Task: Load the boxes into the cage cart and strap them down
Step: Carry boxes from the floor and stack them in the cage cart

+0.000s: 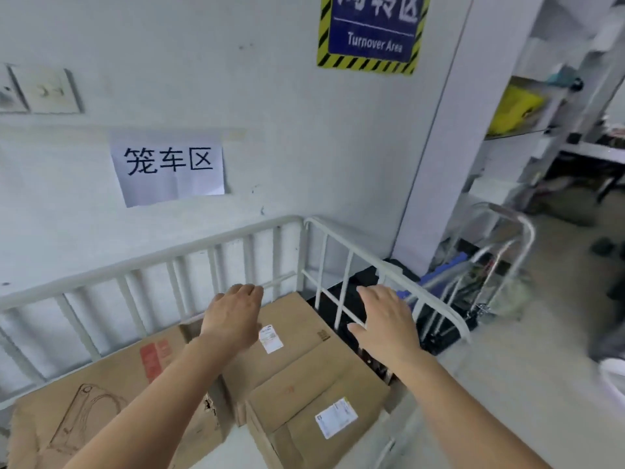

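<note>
Matt brown cardboard, white-painted metal.
The cage cart (189,257) has smooth painted metal tube rails with a dull sheen. The box (297,313) beneath the left hand (233,316) is matt cardboard bearing a white paper label (270,338), and the large box (101,384) left of that hand is scuffed and torn ragged at one corner.

brown boxes (297,319), white cage cart (152,258), blue sign (373,32) with yellow-black striped border
</note>
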The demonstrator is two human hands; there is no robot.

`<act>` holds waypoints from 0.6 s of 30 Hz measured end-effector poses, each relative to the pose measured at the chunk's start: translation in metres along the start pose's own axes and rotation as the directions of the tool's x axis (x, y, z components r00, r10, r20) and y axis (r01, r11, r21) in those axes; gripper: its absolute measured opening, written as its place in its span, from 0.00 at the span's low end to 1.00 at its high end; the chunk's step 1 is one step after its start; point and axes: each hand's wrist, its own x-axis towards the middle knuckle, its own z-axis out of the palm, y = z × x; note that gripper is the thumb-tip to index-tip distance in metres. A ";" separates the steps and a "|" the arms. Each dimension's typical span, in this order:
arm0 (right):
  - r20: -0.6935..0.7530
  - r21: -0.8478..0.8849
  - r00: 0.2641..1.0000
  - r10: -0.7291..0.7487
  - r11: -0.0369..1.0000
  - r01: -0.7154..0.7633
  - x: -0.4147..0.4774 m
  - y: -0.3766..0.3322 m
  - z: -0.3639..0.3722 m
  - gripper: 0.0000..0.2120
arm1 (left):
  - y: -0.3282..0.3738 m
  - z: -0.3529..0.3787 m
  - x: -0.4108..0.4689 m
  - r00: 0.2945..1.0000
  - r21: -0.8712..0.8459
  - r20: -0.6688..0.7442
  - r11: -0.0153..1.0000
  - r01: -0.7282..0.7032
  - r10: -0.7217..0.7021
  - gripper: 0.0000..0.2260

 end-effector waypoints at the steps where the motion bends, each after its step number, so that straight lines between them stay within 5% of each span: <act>1: -0.022 -0.013 0.999 0.045 0.999 -0.045 -0.012 0.008 -0.009 0.26 | 0.011 -0.006 0.002 0.999 -0.003 -0.009 0.999 -0.050 0.050 0.23; 9: -0.125 -0.076 0.903 0.411 0.904 -0.421 -0.126 0.048 -0.069 0.26 | 0.100 -0.046 -0.009 0.905 -0.006 -0.102 0.910 -0.415 0.413 0.23; 18: -0.165 -0.128 0.667 0.726 0.655 -0.745 -0.287 0.078 -0.117 0.29 | 0.218 -0.077 -0.073 0.691 -0.010 -0.143 0.697 -0.717 0.709 0.24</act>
